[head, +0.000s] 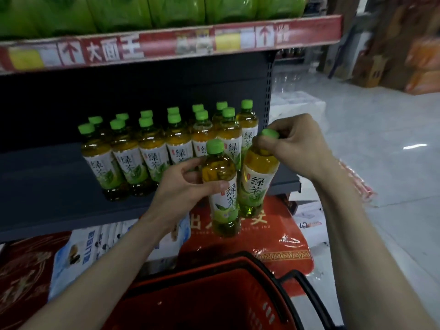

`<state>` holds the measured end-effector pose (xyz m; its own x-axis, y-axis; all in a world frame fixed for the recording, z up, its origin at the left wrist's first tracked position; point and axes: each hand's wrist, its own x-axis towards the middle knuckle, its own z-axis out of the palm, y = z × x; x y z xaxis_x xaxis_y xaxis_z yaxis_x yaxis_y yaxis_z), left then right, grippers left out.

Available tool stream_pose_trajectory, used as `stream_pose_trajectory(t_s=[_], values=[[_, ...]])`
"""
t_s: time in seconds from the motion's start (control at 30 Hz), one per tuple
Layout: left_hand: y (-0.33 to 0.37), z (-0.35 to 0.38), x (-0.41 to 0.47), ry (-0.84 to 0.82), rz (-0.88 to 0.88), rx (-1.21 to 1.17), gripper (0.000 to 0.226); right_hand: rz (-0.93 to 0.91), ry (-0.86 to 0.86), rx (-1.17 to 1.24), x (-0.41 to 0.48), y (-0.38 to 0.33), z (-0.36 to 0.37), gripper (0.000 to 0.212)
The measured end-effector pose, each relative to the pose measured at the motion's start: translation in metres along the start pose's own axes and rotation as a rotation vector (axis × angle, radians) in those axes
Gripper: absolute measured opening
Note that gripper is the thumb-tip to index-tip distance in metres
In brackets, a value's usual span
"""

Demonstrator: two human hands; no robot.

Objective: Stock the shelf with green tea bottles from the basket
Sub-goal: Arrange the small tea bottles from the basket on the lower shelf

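Holding one upright bottle (222,186) by its middle in your left hand (188,186) and another (258,172) by its cap in your right hand (292,146), you have both at frame center, just before the shelf (47,177) rows (152,148) up-left.

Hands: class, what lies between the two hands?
In the head view, two tea bottles, one held by the left hand, the other by the right hand.

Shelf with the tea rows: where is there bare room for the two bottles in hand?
The shelf is bare left of the standing bottles, and along its front lip below them. The right end is crowded: rows reach the upright, with the left hand and right hand each holding a bottle there.
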<state>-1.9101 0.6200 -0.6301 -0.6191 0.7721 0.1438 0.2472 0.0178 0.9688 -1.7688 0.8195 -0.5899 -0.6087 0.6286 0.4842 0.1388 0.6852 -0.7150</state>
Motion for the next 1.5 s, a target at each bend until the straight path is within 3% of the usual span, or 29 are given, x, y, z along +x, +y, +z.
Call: stream_pose_trajectory(t_s=[0.2, 0.33, 0.7, 0.93, 1.2, 1.27, 1.5], values=[[0.015, 0.013, 0.038, 0.029, 0.128, 0.054, 0.048, -0.001, 0.071, -0.086, 0.017, 0.003, -0.002, 0.025], [0.015, 0.020, 0.064, 0.021, 0.188, 0.061, 0.063, -0.004, 0.126, -0.116, 0.035, 0.008, -0.004, 0.027], [-0.015, 0.021, 0.094, 0.011, 0.202, 0.216, 0.070, -0.039, 0.019, -0.095, 0.070, 0.045, 0.030, 0.030], [-0.025, 0.029, 0.091, 0.051, 0.191, 0.307, 0.072, 0.003, 0.067, -0.033, 0.072, 0.072, 0.059, 0.048], [-0.035, 0.041, 0.081, 0.124, 0.208, 0.472, 0.076, 0.190, 0.048, 0.253, 0.025, 0.093, 0.089, 0.097], [-0.039, 0.048, 0.078, 0.163, 0.196, 0.452, 0.074, 0.227, 0.053, 0.252, 0.009, 0.102, 0.095, 0.096], [-0.064, 0.066, 0.076, 0.342, 0.231, 0.224, 0.065, 0.310, 0.149, 0.172, -0.024, 0.120, 0.112, 0.052]])
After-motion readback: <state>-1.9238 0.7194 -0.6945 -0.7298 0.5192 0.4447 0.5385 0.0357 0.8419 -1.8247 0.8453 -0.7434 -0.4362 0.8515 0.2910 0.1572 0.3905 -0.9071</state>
